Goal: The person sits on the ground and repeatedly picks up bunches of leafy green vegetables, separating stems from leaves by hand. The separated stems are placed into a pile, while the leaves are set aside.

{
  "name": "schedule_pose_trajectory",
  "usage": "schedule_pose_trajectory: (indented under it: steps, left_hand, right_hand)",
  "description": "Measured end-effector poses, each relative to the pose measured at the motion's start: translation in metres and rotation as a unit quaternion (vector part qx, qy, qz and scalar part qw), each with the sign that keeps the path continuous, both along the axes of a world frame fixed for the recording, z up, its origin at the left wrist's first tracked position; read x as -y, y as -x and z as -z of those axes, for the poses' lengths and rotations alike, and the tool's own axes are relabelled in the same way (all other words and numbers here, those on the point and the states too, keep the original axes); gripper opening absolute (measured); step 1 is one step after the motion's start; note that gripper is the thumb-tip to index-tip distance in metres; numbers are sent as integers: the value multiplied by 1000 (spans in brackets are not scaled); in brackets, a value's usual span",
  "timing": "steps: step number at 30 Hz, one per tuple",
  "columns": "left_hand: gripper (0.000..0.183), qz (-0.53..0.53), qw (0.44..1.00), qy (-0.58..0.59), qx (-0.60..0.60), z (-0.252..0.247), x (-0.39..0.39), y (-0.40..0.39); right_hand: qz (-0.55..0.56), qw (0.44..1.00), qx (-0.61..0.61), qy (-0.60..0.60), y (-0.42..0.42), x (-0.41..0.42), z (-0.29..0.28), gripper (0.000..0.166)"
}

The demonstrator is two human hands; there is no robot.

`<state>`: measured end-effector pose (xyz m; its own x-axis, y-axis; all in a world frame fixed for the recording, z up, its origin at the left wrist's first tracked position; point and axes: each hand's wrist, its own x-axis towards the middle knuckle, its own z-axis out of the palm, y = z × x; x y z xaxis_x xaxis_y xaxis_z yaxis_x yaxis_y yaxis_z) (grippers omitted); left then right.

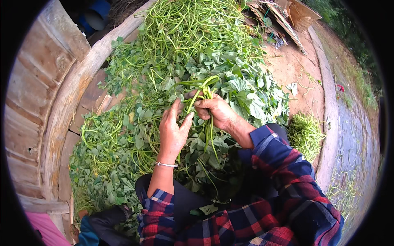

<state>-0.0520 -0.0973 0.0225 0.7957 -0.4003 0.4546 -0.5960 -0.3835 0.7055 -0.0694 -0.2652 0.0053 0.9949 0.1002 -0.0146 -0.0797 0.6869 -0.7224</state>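
Observation:
A small bundle of green leaf stems is pinched in my right hand, its ends hanging below the fingers. Close on its left is my left hand, with thumb and forefinger apart around one stem that bends down from the bundle; whether its fingers touch that stem I cannot tell. A metal bangle circles the left wrist. Under and around both hands lies a wide heap of heart-shaped green leaves. Beyond them rises a tangled pile of long green stems.
A small heap of short green stem pieces lies on the earthen floor at the right. A wooden beam and plank wall curve along the left. A wicker basket stands at the upper right. Another person's dark-clothed leg shows at the lower left.

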Motion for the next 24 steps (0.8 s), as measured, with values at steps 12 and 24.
schedule_pose_trajectory:
  steps: [12,24]
  left_hand:
    - [29,-32,986,126,-106,13,4,-10]
    - [34,147,852,269,-424,-3,0,-10]
  right_hand:
    - [-54,924,153,346,1,-3,7,23]
    - [-42,838,314,445,12,-8,3,15]
